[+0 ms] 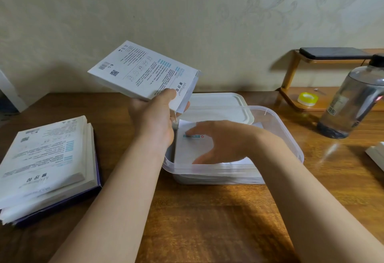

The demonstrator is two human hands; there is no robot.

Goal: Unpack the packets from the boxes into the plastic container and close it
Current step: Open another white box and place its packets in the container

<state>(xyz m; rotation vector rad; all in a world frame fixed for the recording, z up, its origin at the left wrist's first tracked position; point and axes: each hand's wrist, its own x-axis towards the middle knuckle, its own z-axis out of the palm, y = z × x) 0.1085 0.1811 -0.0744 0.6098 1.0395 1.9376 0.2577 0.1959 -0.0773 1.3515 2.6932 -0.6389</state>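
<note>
Right grip (pixel 218 140) lay spread, flat on packets (pixel 187 150) inside the container (pixel 292 138). Left grip (pixel 153 115) pinched a raised box (pixel 145 71) just up-left of it, open end tilted toward the container; lid (pixel 216 100) lay behind, on the desk (pixel 207 221).

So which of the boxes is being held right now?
The white box gripped by the left hand, raised beside the plastic container with its end flap open; the other boxes lie stacked on the table.
</note>
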